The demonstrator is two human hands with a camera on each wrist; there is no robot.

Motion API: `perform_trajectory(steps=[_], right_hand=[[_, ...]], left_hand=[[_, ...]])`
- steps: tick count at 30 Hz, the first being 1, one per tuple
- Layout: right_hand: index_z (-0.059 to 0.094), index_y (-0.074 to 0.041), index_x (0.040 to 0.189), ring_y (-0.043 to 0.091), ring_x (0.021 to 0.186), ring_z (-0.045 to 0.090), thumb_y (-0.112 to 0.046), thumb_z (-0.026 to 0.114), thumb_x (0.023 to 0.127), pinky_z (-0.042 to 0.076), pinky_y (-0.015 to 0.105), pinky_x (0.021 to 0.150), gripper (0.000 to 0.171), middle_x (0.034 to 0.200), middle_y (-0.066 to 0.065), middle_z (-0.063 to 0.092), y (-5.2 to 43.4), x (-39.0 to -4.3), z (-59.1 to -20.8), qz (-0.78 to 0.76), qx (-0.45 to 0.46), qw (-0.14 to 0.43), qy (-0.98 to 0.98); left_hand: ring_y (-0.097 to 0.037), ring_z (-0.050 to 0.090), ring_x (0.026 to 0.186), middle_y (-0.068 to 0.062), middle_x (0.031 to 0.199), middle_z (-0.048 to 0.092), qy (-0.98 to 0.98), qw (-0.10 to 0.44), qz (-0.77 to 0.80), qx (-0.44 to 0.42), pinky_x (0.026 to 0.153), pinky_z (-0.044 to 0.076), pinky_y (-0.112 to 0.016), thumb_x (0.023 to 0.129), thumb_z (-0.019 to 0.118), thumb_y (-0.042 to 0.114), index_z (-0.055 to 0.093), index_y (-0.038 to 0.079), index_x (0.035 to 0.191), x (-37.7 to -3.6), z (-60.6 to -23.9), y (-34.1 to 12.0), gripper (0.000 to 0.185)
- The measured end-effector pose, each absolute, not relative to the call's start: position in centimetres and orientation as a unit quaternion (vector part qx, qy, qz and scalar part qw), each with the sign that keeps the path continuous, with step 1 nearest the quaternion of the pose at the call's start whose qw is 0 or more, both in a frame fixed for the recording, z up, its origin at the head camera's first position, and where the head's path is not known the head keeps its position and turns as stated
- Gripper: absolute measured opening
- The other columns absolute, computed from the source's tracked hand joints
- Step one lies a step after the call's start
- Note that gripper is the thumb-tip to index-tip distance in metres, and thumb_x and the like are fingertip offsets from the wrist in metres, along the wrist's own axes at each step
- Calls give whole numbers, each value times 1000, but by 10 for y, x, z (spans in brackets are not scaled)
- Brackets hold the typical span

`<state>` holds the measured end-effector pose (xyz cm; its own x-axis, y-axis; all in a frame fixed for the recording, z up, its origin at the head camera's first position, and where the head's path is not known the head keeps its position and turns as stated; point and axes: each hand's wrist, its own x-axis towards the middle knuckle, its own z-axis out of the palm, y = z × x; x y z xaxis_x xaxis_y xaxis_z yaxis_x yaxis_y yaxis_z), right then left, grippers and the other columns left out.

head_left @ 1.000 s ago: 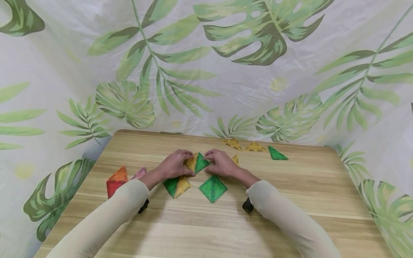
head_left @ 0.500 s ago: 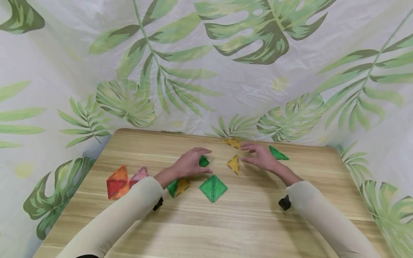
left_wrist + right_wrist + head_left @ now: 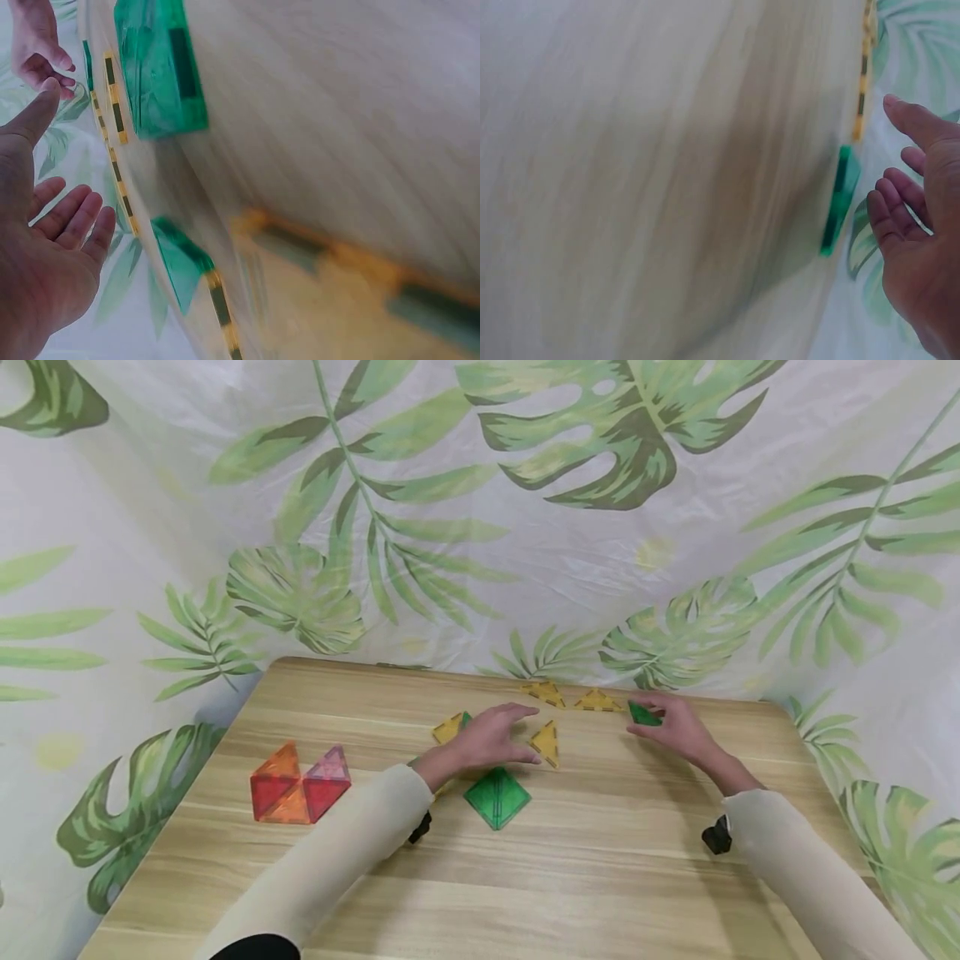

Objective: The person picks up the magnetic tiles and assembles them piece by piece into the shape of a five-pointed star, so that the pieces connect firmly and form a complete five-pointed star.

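Observation:
My left hand (image 3: 491,739) hovers mid-table with fingers and thumb spread, nothing between them. Just right of it lies a yellow triangular magnetic tile (image 3: 546,745). My right hand (image 3: 678,728) reaches the back right, thumb and fingers on either side of a green triangular tile (image 3: 642,714). In the right wrist view that hand is apart from the green tile (image 3: 840,201), fingers loosely bent. Behind the left wrist, a yellow tile (image 3: 447,728) joins a partly hidden green one (image 3: 466,719). Two green triangles form a diamond (image 3: 497,797) below the left hand.
Two yellow triangles, one farther left (image 3: 544,694) and one nearer the green tile (image 3: 597,700), lie along the back edge. A joined group of red, orange and pink tiles (image 3: 285,799) lies at left. The left sleeve (image 3: 337,852) hides most of another tile pair.
Both hands have left the yellow-green pair, which now lies on the table. The right hand has moved right to the green triangle; the left has shifted right towards the yellow one.

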<state>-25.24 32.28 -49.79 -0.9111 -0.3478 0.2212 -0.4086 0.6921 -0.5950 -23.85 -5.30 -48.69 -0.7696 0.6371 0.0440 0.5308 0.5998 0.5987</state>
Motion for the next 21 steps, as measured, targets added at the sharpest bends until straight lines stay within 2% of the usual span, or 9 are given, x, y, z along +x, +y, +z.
perform_trajectory(steps=[7, 17, 21], right_hand=[[71, 6, 131, 44, 102, 72, -11, 88, 88, 60, 60, 85, 49, 123, 28, 72, 338, -254, -509, 340, 174, 62, -922], [69, 7, 131, 44, 101, 73, -16, 90, 87, 59, 61, 84, 54, 120, 26, 75, 337, -257, -520, 301, 147, 81, -939], [67, 9, 133, 47, 103, 72, -11, 88, 87, 58, 63, 86, 55, 120, 27, 74, 337, -257, -519, 300, 156, 77, -938]], left_hand=[[-29, 52, 145, -12, 153, 58, 885, 107, 300, 340, 121, 41, -40, 90, 87, 36, 56, 4, 151, -244, -490, -34, 76], [-30, 53, 144, -14, 151, 60, 876, 121, 293, 362, 123, 39, -39, 92, 86, 27, 59, -1, 147, -248, -499, -22, 67], [-31, 54, 143, -15, 151, 60, 878, 118, 280, 371, 123, 39, -40, 93, 85, 26, 60, -1, 145, -250, -500, -20, 64]])
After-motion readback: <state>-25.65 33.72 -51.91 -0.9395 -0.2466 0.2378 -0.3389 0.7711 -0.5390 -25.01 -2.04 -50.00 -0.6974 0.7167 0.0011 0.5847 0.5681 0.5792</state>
